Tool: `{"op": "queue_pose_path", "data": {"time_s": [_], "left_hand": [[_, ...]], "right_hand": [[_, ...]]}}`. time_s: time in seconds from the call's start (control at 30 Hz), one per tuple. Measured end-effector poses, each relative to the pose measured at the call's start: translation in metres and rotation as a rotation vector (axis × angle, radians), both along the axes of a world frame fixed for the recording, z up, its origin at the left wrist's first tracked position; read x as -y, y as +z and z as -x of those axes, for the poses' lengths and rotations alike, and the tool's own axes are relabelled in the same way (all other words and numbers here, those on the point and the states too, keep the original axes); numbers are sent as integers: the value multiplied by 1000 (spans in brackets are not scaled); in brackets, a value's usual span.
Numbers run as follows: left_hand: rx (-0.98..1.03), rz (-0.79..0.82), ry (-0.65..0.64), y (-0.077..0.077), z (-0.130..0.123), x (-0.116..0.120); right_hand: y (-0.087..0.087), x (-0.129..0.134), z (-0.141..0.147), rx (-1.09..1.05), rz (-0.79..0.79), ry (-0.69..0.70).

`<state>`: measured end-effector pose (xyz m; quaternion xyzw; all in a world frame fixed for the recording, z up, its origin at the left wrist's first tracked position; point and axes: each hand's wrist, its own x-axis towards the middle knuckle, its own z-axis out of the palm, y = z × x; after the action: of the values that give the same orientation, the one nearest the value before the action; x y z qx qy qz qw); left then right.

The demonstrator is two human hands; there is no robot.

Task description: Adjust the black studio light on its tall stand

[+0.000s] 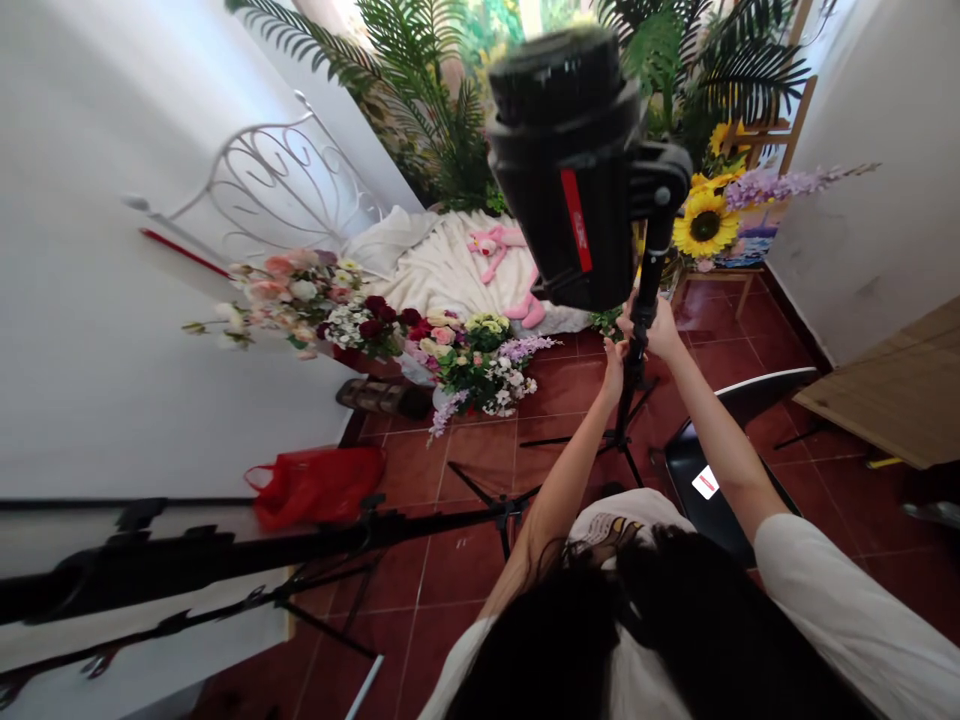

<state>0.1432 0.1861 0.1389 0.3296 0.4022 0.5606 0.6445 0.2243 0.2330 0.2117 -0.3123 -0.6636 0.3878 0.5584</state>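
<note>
My left hand (pixel 614 370) and right hand (pixel 663 330) are curled around the slim black metal pole (pixel 651 272); I'd steady it beneath the bulky black, red-striped lamp (pixel 551 190).

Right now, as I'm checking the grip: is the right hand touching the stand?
Touching. The head view shows the right hand closed against the stand below the lamp, with no gap between.
</note>
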Motion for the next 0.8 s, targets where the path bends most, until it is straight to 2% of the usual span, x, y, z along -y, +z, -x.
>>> {"op": "queue_pose_path", "data": {"time_s": [0.07, 0.13, 0.27, 0.4, 0.53, 0.67, 0.8], "left_hand": [[87, -10, 16, 3, -1, 0], [183, -21, 51, 3, -3, 0], [274, 61, 126, -1, -6, -1], [219, 113, 203, -6, -6, -6], [131, 83, 193, -12, -6, -11], [81, 65, 149, -18, -5, -9], [72, 34, 91, -21, -5, -6]], "right_hand": [[-15, 9, 1, 17, 12, -36], [-26, 17, 5, 11, 26, -147], [-36, 24, 13, 10, 41, -324], [-36, 22, 13, 30, 55, -321], [-36, 29, 7, 52, 80, -234], [-34, 53, -6, 36, 73, -187], [-37, 90, -29, 94, 17, -276]]}}
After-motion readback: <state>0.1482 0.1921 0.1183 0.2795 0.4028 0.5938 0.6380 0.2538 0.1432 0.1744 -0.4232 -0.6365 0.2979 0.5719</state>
